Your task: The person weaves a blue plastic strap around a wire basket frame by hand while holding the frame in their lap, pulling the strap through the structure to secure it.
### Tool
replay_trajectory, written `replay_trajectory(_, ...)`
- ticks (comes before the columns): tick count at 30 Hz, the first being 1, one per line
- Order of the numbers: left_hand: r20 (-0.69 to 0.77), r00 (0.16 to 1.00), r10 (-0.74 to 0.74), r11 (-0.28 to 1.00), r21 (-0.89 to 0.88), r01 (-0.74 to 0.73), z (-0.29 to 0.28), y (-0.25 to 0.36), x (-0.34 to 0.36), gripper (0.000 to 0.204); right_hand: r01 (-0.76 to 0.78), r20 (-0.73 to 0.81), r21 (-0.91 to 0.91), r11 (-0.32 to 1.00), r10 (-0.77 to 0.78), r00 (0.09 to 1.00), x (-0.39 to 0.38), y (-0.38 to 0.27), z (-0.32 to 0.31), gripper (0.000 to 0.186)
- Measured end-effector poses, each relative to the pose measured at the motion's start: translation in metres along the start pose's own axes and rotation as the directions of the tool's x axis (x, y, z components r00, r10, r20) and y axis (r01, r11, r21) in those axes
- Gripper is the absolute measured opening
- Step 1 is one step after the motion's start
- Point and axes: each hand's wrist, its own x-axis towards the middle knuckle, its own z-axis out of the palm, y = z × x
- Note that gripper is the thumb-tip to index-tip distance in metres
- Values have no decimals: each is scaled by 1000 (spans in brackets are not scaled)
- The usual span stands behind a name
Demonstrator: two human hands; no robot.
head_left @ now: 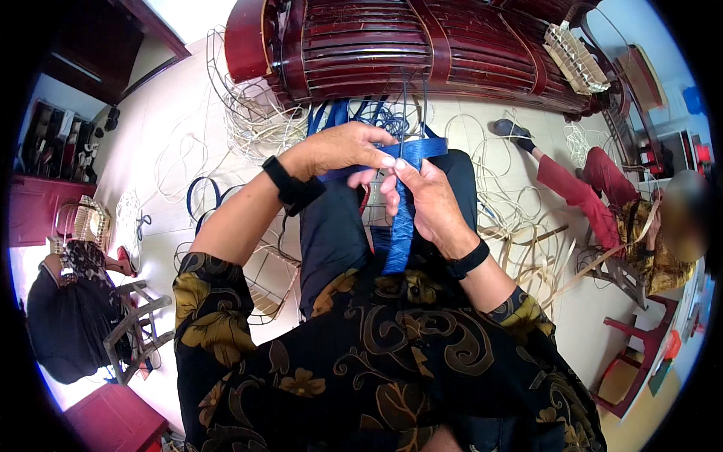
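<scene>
Blue flat weaving strips cross over a thin wire frame between my knees. One blue strip hangs down toward my lap, and another blue strip runs sideways across the wires. My left hand is closed on the sideways strip, its thumb and fingers pinching near the crossing. From the right, my right hand grips the hanging strip, its thumb tip almost touching the left thumb. More of the wire frame shows between my legs, partly hidden by hands and strips.
A dark red slatted wooden bench stands ahead, a woven basket at its right end. Loose pale strips tangle on the floor. A wire frame sits by my left leg. People sit at left and right, one near a stool.
</scene>
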Motion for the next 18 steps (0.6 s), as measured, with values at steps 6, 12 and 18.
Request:
replay_trajectory(6, -296, 955, 21, 999, 52, -6, -93, -2, -98, 35, 9, 17, 6, 1000, -9, 1000, 1, 1, -1, 17)
replay_trajectory(12, -972, -216, -91, 992, -109, 71, -291, -95, -375, 24, -7, 25, -50, 999, 8, 1000, 5, 6, 3, 28)
replay_trajectory(18, -865, -122, 487, 598, 228, 769, -261, -17, -374, 63, 9, 25, -53, 999, -8, 1000, 6, 6, 4, 29)
